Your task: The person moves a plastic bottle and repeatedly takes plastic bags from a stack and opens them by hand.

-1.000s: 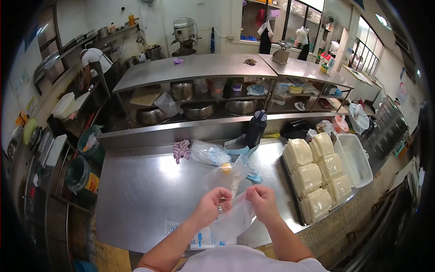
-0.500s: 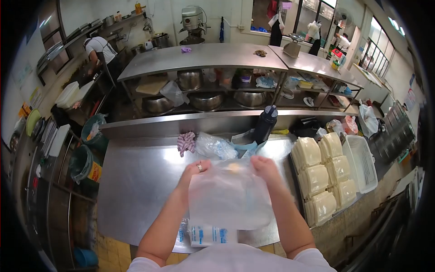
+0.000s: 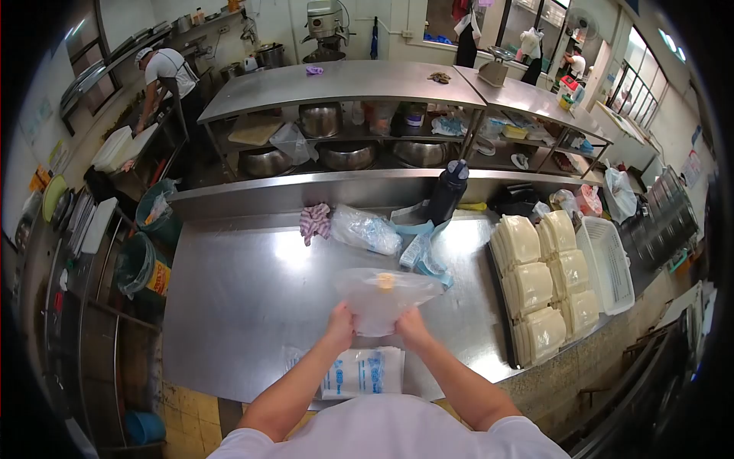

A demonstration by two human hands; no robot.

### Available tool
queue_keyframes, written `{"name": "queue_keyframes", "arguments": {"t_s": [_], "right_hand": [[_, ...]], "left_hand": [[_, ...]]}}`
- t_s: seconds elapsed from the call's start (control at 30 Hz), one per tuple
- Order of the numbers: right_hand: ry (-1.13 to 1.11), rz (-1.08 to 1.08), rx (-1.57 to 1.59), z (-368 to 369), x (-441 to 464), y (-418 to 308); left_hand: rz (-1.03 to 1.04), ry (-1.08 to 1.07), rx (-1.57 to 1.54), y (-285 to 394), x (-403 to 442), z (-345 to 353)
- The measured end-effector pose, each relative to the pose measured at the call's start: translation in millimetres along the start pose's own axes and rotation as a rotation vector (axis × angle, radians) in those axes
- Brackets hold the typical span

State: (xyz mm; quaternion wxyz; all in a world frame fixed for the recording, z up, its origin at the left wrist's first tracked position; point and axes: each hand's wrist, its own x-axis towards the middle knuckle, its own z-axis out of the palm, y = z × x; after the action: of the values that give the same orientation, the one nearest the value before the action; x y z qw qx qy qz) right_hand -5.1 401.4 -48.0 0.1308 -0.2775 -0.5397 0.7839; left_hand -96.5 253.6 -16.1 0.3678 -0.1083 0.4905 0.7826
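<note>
Both my hands grip a translucent plastic bag (image 3: 375,302) low over the steel table (image 3: 229,306). Its near edge is pinched by my left hand (image 3: 341,321) at one side and by my right hand (image 3: 410,324) at the other. A small orange patch shows near the bag's far edge; whether it is print or something inside, I cannot tell. Closer to my body lies a white plastic packet with blue print (image 3: 365,373). Beyond the bag are a clear plastic bundle (image 3: 367,231), a striped cloth (image 3: 315,223) and crumpled blue-and-white plastic (image 3: 423,256).
To the right, a dark tray holds several stacks of plastic-wrapped cream-coloured food (image 3: 529,284), with a white basket (image 3: 612,264) beside it. A black bottle (image 3: 447,191) stands at the table's back. Another person (image 3: 170,73) works at the far left. Lined bins (image 3: 138,264) stand left.
The bag has come down and nearer my body, from upright and spread to lying flatter. My hands have moved down and closer together with it. The person at far left has shifted slightly.
</note>
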Motion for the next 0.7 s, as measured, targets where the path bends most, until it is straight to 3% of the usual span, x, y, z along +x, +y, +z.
{"name": "queue_keyframes", "arguments": {"t_s": [0.1, 0.2, 0.3, 0.4, 0.5, 0.53, 0.63, 0.7], "right_hand": [[0.079, 0.007, -0.258, -11, -6, 17], [0.218, 0.143, -0.252, -24, -29, 8], [0.188, -0.169, -0.734, -42, -71, 10], [-0.090, -0.295, -0.793, 15, -146, -50], [-0.337, -0.572, -0.801, 52, -169, -74], [-0.242, -0.531, -0.860, 47, -166, -69], [0.000, -0.347, -1.047, 7, -130, -32], [0.121, -0.116, -1.198, -44, -120, -8]], "left_hand": [[0.057, 0.040, 0.148, -26, 12, -44], [0.026, 0.151, 0.182, -34, 1, -74], [0.259, 0.142, 0.883, -55, -14, -100], [0.472, 0.120, 1.085, -55, -62, -65], [0.379, -0.223, 1.124, -54, -76, -50], [0.587, -0.309, 1.210, -51, -84, -44], [0.478, -0.078, 1.341, -63, -88, -39], [0.510, -0.081, 1.353, -67, -95, -45]]}}
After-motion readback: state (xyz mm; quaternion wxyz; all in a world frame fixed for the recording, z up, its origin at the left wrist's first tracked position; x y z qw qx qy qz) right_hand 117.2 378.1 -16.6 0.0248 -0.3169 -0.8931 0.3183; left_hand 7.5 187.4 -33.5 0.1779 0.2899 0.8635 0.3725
